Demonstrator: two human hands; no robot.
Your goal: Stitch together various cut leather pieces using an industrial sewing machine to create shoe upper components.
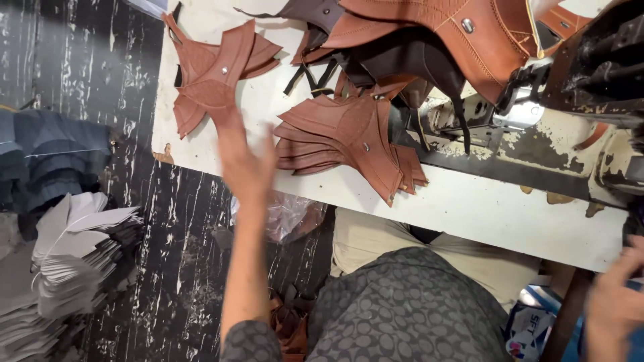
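**Left hand reaching for the cut leather pieces**

Nearest to me, my lap sits under the white table [469, 208], and my right hand [614, 305] hangs low at the table's right edge; it is blurred and I cannot tell whether its fingers are curled or loose. My left hand [247, 161] stretches forward with fingers spread and released, holding nothing, at the table's near edge. Just beyond its fingertips lies a brown leather piece [215, 77], flat on the table's left corner. To its right a fanned stack of leather pieces [345, 137] rests beside the sewing machine [590, 74]. These pieces look thin, light and bendy, so I judge a pinch at a pointed outer flap would lift one cleanly. On the floor at left stand grey stacks [74, 255].
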